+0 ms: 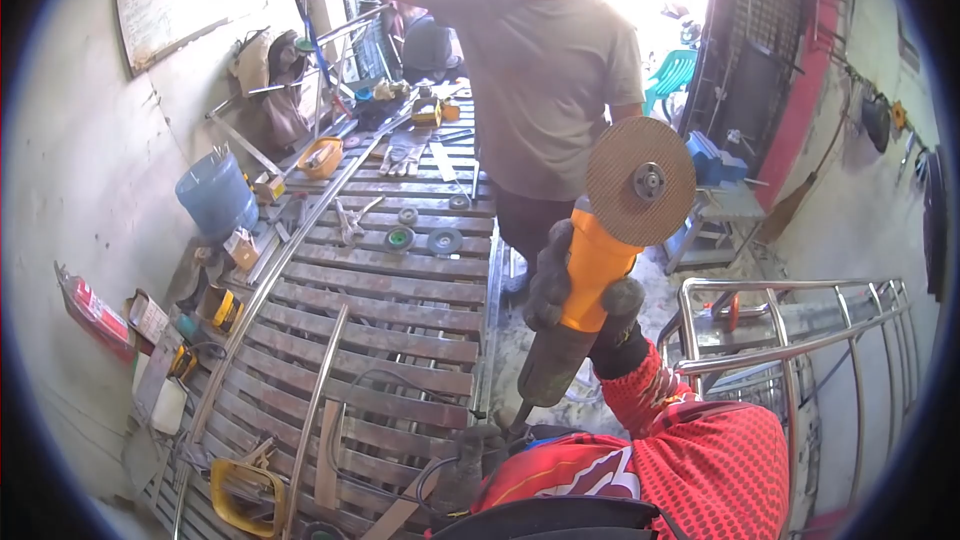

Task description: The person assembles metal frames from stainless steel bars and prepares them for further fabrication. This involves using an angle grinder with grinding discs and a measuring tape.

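Note:
An orange and dark angle grinder [592,265] is held up in front of me, its brown disc [640,183] facing my side. My right hand [622,302], in a dark glove, is wrapped round the grinder's body; the red sleeve leads up to it. Low in the picture, close to my body, is my left hand [472,465], also dark-gloved. It lies beside the tail end of the grinder and a black cord [425,480]. Its fingers do not show clearly enough to tell what they grip.
A slatted metal worktable [390,295] carries steel tubes, loose discs [400,238], gloves [403,153] and a yellow-rimmed container [247,495]. Behind it a co-worker [545,80] stands with one arm stretched out. A shiny tube railing [740,360] is at right, a blue bucket [215,192] at left.

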`<state>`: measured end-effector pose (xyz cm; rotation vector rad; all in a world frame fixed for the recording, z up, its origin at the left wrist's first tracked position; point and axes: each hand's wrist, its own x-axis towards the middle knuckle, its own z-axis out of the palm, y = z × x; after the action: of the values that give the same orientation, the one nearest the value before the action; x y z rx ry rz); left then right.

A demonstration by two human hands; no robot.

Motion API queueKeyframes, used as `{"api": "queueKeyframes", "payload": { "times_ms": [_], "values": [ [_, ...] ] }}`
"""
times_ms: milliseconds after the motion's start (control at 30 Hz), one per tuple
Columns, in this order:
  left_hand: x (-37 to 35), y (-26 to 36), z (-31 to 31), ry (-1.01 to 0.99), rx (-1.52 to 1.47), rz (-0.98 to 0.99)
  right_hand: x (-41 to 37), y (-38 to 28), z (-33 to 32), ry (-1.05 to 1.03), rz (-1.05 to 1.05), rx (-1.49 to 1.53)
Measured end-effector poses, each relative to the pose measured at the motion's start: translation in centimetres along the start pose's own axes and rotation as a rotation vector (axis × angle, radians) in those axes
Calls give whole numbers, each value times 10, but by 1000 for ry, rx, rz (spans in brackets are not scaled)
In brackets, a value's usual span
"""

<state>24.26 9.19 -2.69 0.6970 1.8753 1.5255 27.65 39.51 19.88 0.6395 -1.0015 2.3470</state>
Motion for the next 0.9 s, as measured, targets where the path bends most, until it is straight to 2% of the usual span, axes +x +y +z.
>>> {"api": "queueKeyframes", "payload": {
  "times_ms": [300, 400, 500, 600, 667, 733, 767, 800, 833, 900],
  "values": [
    [12, 3, -4, -17, 29, 56, 5, -5, 4, -73, 16, 106],
    [8, 1, -3, -16, 36, 76, 6, -6, 11, -54, 16, 139],
    [-4, -3, 2, -2, 52, 114, 4, -8, 30, 73, 83, 224],
    [-8, 12, 4, 110, -8, 82, 8, -6, 23, -53, 103, 170],
    [3, -1, 0, 83, 125, 211, 14, 2, 13, -169, 131, 155],
    [-7, 15, -2, 160, 103, 223, 17, 12, 6, -222, 178, 193],
    [-7, 17, -3, 111, 37, 89, 18, 17, 3, -228, 199, 217],
    [-8, 18, -5, 102, 99, 151, 18, 19, 2, -227, 221, 236],
    [-8, 18, -4, 30, 66, 77, 17, 20, 0, -223, 234, 250],
    [-12, 4, 4, 39, 58, 160, 20, 22, 1, -219, 252, 259]
  ]
}}
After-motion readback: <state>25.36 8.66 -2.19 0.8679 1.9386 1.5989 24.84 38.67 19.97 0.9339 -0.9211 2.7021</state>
